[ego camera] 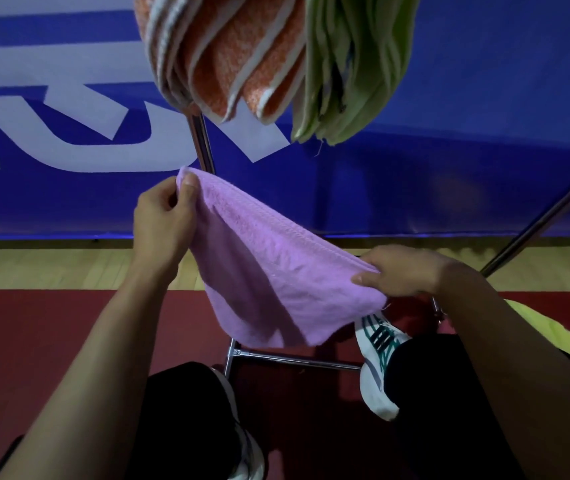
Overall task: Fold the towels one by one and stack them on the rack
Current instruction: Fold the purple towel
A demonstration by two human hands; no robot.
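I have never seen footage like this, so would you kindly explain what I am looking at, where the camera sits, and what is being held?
There is no machine here: a person wears one camera on the head, looking forward and down at their own arms. The left hand and the right hand each pinch an end of a purple towel, which sags between them in the air. Above hang orange-and-white towels and green towels on a metal rack. Below are the person's white shoes on a red floor, with a blue banner behind.
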